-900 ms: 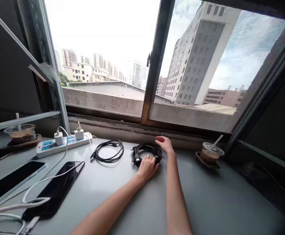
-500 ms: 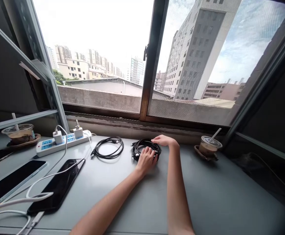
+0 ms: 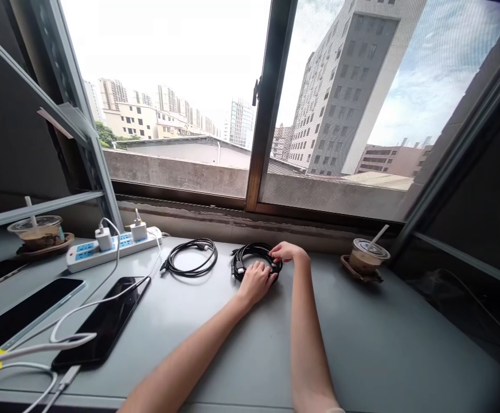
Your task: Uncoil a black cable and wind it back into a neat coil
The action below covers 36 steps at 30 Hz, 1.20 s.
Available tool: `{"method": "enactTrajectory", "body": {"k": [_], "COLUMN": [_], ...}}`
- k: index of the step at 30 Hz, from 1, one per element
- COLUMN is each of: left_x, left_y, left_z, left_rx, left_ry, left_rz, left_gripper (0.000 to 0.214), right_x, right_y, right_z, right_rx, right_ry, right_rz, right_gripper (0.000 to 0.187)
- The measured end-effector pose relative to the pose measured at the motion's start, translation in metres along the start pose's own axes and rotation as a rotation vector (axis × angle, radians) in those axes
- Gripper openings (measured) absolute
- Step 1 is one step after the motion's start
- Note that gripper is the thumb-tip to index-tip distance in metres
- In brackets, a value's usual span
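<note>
A stack of coiled black cables [image 3: 250, 248] with several connector ends lies on the grey desk near the window. My left hand [image 3: 255, 282] is over the near edge of this stack, its fingers curled over the cables and its thumb toward the right. At the right far side, my right hand [image 3: 288, 251] bends in from above with fingertips closed on the coil's rim. Exactly which strand it pinches is hidden. Apart on the left lies a single coil of black cable [image 3: 192, 274], touched by neither hand.
At the left, a white power strip [image 3: 118, 252] holds two chargers, and white cords run over a black phone [image 3: 104, 324] and a second phone [image 3: 30, 312]. Iced drinks in plastic cups stand on both sides, one at the right [image 3: 368, 256]. A window frame [image 3: 256, 143] rises behind.
My right hand has lowered slightly and its fingers have closed on the right side of the cable stack. My left hand stays on the near edge, its thumb shifted a little.
</note>
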<state>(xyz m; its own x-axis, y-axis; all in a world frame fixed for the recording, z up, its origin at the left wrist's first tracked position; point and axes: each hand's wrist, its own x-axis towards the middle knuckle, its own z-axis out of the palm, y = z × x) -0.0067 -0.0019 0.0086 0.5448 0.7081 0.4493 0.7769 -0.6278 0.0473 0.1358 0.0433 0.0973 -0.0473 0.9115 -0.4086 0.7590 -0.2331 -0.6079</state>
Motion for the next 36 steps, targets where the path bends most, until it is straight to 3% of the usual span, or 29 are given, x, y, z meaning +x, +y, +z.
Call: {"method": "enactTrajectory", "body": {"k": [7,12,19,28,36], "left_x": [0.0,-0.001,-0.003,-0.005,-0.005], "left_y": [0.0,0.0,-0.001,-0.003,0.005], "left_z": [0.001,0.003,0.001,0.002,0.003], "left_rx": [0.01,-0.002,-0.004,-0.033,-0.054], "left_ry": [-0.063,-0.069,-0.077,-0.072,-0.039], "left_rz": [-0.023,-0.051,-0.053,-0.011,-0.033], "left_gripper": [0.04,0.039,0.036,0.029,0.021], "right_x": [0.002,0.003,0.006,0.007,0.013], "right_y": [-0.004,-0.002,0.001,0.007,0.006], "right_z": [0.005,0.007,0.002,0.006,0.008], "right_rx": [-0.016,0.009,0.089,0.037,-0.082], "right_ry": [-0.041,-0.007,0.154,0.027,0.094], "right_rz": [0.078,-0.023,-0.188,-0.055,0.017], "right_gripper": [0.03,0.031,0.033,0.032,0.032]}}
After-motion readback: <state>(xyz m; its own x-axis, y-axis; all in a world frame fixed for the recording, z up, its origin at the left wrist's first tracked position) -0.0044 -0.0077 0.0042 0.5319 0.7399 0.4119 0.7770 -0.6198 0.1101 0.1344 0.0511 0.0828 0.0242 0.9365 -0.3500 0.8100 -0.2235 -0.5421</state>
